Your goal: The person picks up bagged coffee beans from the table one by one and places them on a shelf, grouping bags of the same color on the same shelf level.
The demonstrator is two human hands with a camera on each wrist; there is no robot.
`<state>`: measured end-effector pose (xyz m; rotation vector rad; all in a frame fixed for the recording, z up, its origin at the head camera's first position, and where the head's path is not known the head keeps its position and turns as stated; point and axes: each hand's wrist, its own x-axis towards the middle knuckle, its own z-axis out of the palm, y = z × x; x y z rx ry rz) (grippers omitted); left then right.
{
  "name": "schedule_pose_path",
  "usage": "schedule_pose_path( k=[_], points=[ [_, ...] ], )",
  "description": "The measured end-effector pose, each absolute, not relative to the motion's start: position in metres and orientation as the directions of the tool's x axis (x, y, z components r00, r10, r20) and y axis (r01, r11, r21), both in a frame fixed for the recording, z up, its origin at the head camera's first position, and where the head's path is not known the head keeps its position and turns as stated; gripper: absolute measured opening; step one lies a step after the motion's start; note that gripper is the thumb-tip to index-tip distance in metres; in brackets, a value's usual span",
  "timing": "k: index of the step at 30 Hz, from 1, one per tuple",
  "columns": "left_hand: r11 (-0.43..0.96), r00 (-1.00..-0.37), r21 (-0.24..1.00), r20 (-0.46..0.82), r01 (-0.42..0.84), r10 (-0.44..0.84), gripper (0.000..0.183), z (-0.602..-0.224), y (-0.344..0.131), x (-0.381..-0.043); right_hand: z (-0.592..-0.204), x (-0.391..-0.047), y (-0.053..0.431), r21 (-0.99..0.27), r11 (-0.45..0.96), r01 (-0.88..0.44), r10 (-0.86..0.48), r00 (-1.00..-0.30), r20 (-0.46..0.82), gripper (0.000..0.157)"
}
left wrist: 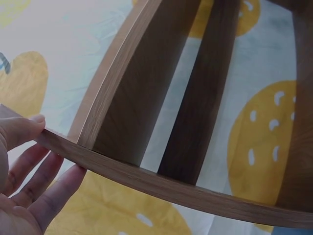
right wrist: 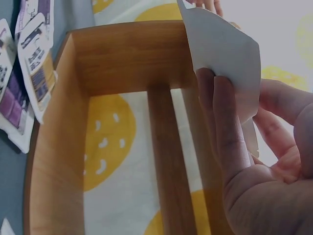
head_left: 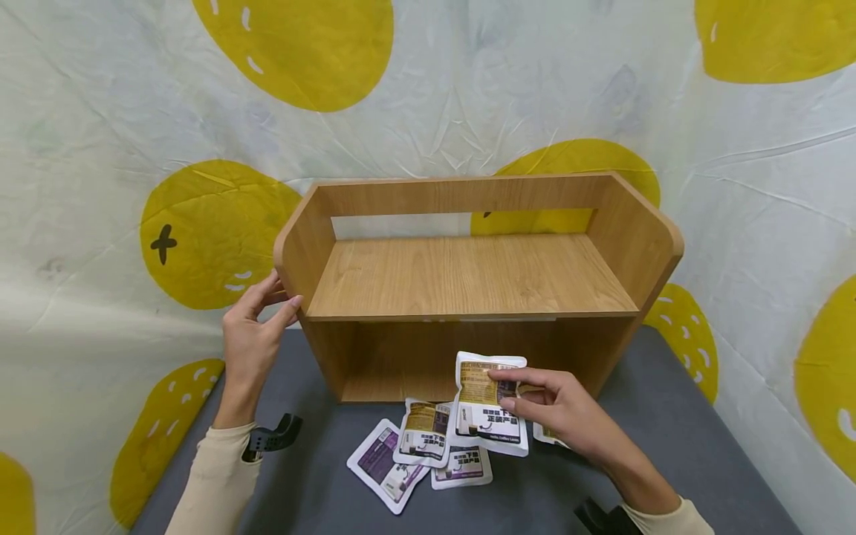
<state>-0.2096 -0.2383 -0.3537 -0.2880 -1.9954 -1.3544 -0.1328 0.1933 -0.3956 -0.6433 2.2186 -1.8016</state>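
Note:
A two-tier wooden shelf [head_left: 468, 275] stands on the dark table. My left hand [head_left: 255, 334] holds the front edge of its left side panel, and in the left wrist view the thumb and fingers [left wrist: 56, 196] lie on opposite sides of that edge. My right hand [head_left: 558, 409] pinches a white sachet with a brown and white label [head_left: 491, 427] before the lower tier. The right wrist view shows the plain back of this sachet [right wrist: 227, 54]. Beneath and left of it lie a brown-labelled sachet [head_left: 424, 431] and purple-labelled sachets [head_left: 384, 461], partly overlapping.
Another sachet [head_left: 545, 435] lies mostly hidden behind my right hand. The dark grey tabletop [head_left: 301, 483] runs around the shelf. A white cloth with yellow round prints [head_left: 435, 89] hangs behind and at both sides.

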Motion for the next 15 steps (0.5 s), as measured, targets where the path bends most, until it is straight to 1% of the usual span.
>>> schedule_pose_path(
  k=[6, 15],
  points=[
    [0.420, -0.733, 0.727, 0.654, 0.543, -0.186, 0.053, -0.355, -0.239, -0.211, -0.384, -0.137, 0.187, -0.966, 0.127, -0.227, -0.463, -0.874, 0.145, 0.041],
    [0.415, -0.739, 0.740, 0.642, 0.529, -0.203, 0.051, -0.354, -0.239, -0.209, -0.364, -0.148, 0.177, -0.947, 0.193, -0.257, -0.441, -0.885, 0.150, 0.039]
  ],
)
